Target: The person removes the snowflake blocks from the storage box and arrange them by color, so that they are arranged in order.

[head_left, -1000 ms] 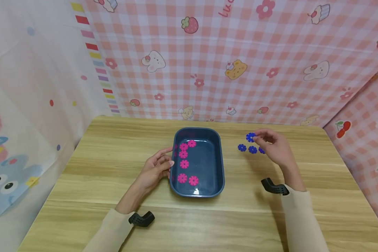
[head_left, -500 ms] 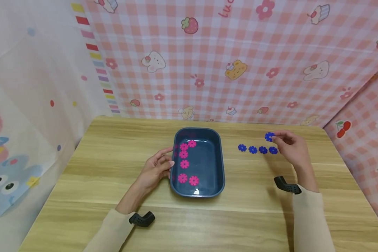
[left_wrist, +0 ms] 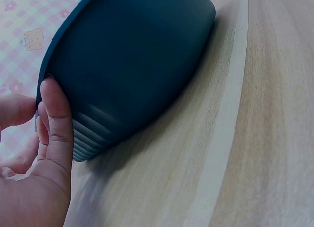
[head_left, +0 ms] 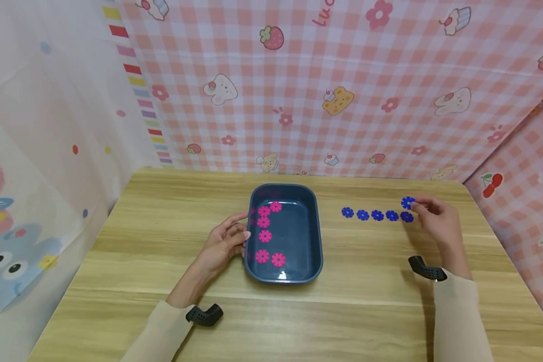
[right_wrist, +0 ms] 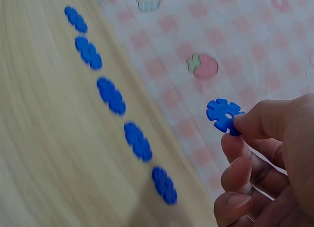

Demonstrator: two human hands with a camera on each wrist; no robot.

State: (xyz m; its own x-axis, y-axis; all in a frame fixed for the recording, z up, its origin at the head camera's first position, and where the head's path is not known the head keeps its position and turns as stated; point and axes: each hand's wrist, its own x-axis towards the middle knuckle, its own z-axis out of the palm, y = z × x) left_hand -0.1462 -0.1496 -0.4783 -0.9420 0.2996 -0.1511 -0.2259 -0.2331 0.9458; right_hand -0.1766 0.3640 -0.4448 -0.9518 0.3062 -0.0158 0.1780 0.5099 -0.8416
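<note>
A dark blue-grey rectangular tray (head_left: 298,271) sits mid-table, with several pink snowflake discs (head_left: 265,236) inside along its left side. My left hand (head_left: 221,245) grips the tray's left rim, thumb on one side and fingers on the other, as the left wrist view also shows. Thumb and forefinger of my right hand (head_left: 436,221) pinch a blue snowflake disc (right_wrist: 223,114), raised above the table. Beneath and left of that hand, several more blue snowflake discs (head_left: 377,215) lie flat in a row; the rightmost is nearest to it.
The wooden table (head_left: 262,327) meets a pink checked cloth (head_left: 253,120) at its back edge. A white patterned cloth (head_left: 54,100) hangs on the left, and another checked cloth (head_left: 529,201) stands on the right.
My right hand has moved right along the row, holding the blue snowflake disc. More of the row's right end now shows from under it. The left hand and tray stay put.
</note>
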